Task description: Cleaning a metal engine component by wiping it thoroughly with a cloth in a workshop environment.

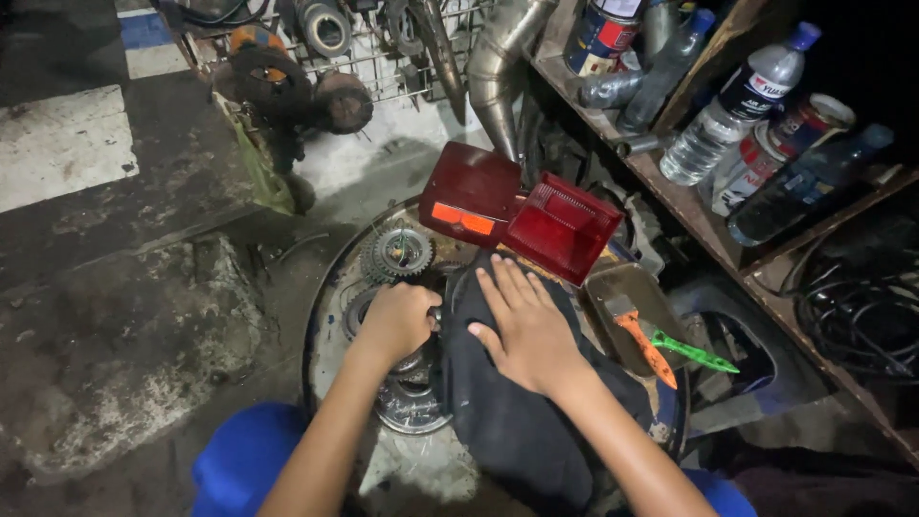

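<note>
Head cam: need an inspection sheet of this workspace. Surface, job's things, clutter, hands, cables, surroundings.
Surface: round grimy metal drum top, stained, crowded.
Job's things: dark cloth draped over the drum; shiny round metal part partly under it; toothed steel gear beside.
Clutter: two red plastic tail-light lenses; metal tray with orange-handled brush and green plastic tool.
Hands: left hand closed on a small part, which one cannot be told; right hand flat on the cloth.
Cables: black coiled cables under the shelf.
Surroundings: wooden shelf with clear plastic bottles and cans; wire rack of engine parts; stained concrete floor.
</note>
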